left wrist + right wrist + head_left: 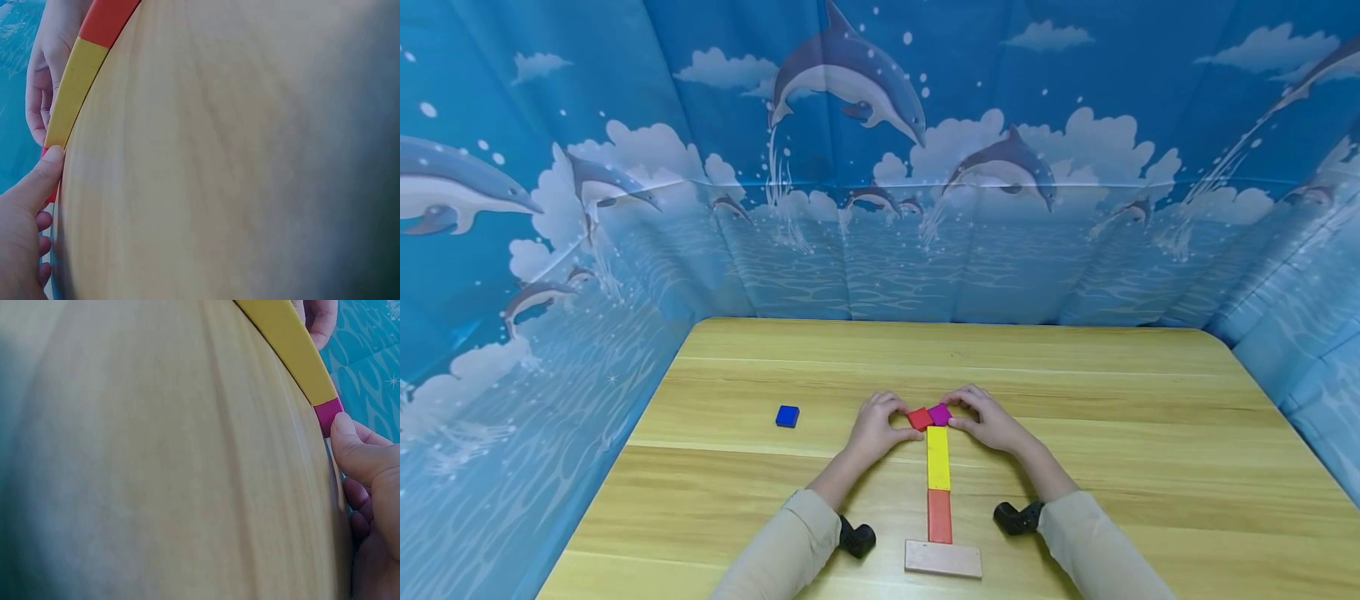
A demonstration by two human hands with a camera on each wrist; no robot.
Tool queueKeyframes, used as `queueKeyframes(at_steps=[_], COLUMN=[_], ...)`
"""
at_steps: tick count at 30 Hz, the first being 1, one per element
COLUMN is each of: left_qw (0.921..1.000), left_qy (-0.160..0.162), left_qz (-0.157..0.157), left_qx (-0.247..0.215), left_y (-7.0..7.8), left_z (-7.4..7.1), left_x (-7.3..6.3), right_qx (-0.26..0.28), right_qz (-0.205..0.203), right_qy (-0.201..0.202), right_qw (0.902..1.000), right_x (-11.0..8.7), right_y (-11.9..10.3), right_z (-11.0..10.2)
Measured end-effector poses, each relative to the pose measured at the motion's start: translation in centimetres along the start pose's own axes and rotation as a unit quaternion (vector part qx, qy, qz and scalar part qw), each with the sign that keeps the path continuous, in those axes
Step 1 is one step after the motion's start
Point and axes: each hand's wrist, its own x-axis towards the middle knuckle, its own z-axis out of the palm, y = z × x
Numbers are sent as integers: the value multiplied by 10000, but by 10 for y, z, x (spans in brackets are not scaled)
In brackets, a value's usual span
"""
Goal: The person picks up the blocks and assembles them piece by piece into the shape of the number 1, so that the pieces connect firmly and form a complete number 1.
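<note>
My left hand [877, 426] pinches a small red square block [920, 419] between thumb and fingers. Opposite it, my right hand [988, 422] pinches a magenta square block [939, 414]. The two squares sit tilted side by side at the far end of a yellow rectangular block [937, 458]. Below the yellow one, an orange-red rectangular block [939, 516] continues the line, and a pale wooden block [943, 558] lies crosswise at its near end. In the right wrist view, the thumb presses on the magenta block [328, 417] beside the yellow block's end.
A blue square block [787, 417] lies alone to the left on the wood-grain table [1112, 400]. Black wrist devices [1018, 518] show at both sleeves. A blue dolphin-print curtain [880, 250] hangs behind the table and along its sides.
</note>
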Motion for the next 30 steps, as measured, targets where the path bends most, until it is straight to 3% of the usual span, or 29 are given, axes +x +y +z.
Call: queueKeyframes(at_steps=[23,30], left_qw=[10000,9981], left_qy=[-35,-102], left_qz=[49,152], left_qx=[-6,-592], left_y=[-2,-6], left_z=[-1,-6], left_x=[-1,-2], right_qx=[60,97], right_qz=[71,80], right_qy=[-83,-83], right_qw=[9999,9999], right_x=[0,0], right_y=[1,1], right_z=[-1,-1])
